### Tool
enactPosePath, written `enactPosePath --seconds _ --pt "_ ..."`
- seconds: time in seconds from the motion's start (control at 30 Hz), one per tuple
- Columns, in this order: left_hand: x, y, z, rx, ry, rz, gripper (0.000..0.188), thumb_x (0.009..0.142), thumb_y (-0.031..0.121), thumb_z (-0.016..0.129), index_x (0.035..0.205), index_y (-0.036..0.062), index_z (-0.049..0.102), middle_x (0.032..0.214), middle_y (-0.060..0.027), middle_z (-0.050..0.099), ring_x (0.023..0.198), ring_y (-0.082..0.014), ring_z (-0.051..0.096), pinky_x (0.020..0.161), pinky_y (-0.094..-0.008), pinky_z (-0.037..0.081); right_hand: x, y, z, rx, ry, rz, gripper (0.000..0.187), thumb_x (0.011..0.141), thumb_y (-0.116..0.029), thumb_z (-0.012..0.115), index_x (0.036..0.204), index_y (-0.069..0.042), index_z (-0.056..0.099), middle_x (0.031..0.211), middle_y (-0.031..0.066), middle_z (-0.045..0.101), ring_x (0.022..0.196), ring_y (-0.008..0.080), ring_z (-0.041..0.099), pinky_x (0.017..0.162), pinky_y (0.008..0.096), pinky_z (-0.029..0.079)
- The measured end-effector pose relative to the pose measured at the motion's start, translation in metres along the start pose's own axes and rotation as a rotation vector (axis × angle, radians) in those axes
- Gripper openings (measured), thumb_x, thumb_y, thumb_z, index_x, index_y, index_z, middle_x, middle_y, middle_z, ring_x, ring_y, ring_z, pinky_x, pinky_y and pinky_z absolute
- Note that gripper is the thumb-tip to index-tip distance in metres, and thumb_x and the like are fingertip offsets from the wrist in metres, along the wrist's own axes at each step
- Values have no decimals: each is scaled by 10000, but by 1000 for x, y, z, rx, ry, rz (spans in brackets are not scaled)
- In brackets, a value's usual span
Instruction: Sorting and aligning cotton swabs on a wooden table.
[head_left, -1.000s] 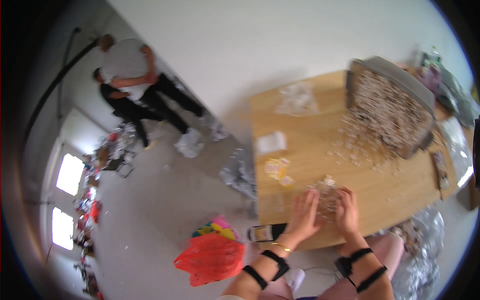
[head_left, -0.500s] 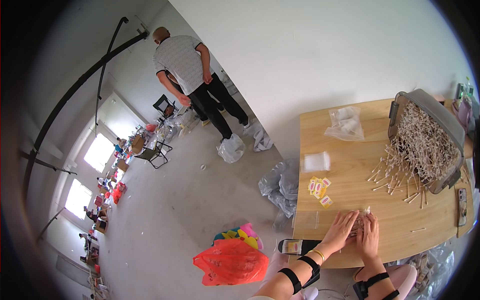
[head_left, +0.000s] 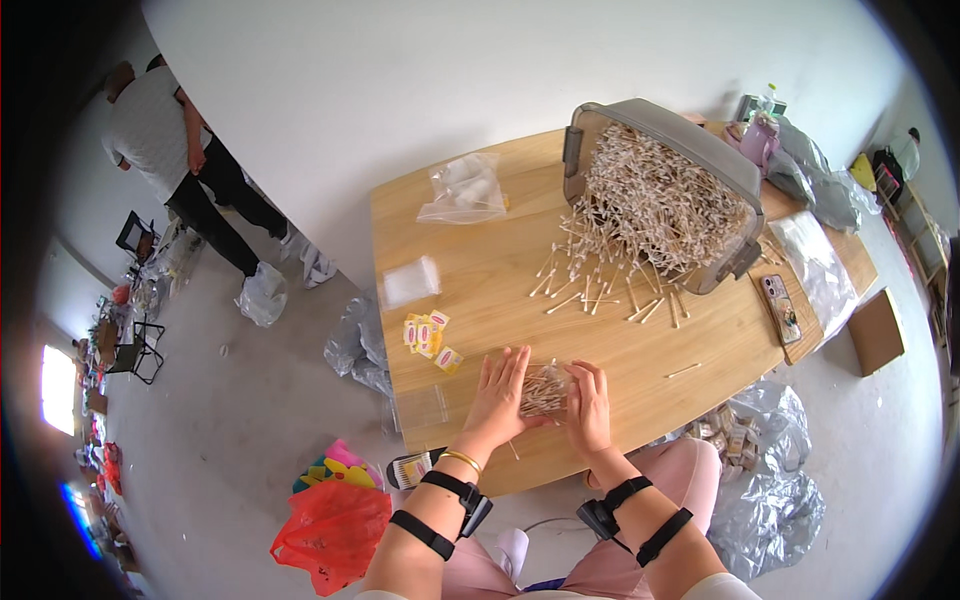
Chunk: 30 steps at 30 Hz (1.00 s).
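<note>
At the near edge of the wooden table [head_left: 510, 280], the left hand [head_left: 497, 403] is open – fingers straight – at one side of a bundle of cotton swabs [head_left: 543, 390]; the right hand [head_left: 588, 403], open with fingers slightly bent, flanks the other. Leftward lie small yellow cards [head_left: 427, 336]; beyond, a tipped grey bin [head_left: 690, 145] spills loose swabs [head_left: 650, 200] – a phone [head_left: 780, 308] sits rightward.

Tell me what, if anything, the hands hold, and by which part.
The swab bunch sits between the left hand and right hand, one at each side; whether gripped or only steadied cannot be told.
</note>
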<state>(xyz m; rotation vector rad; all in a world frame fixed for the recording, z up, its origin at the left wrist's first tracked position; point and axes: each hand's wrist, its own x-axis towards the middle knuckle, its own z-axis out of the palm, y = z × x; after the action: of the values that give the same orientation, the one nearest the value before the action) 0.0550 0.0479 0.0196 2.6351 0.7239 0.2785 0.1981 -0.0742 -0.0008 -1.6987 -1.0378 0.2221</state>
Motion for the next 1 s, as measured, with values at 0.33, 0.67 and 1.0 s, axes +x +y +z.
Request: enactPosePath --seconds 0.33,0.67,1.0 --pt "-64 -6 -34 -67 -60 64 1295 659 458 929 1647 105 168 1654 -165 311 1547 -367 274 1273 -580 198 -2 1 -7 36 -21 2 335 940 0 520 1267 -8 594 1293 245 573 1201 435 553 1038 469 462" --pt "-26 7 -4 -90 16 -5 1184 735 243 896 1651 108 157 1683 -185 243 1562 -388 235 1272 -591 178 -2 0 0 1 -25 -18 315 940 -6 534 1246 -12 607 1272 233 585 1203 425 552 1042 477 462" --pt "-29 10 24 101 97 -42 992 802 411 846 1565 33 336 1605 -168 378 1515 -368 333 1260 -618 181 1 4 -1 -22 -66 -93 377 913 -16 568 1288 -23 597 1340 226 578 1298 432 522 1096 482 440"
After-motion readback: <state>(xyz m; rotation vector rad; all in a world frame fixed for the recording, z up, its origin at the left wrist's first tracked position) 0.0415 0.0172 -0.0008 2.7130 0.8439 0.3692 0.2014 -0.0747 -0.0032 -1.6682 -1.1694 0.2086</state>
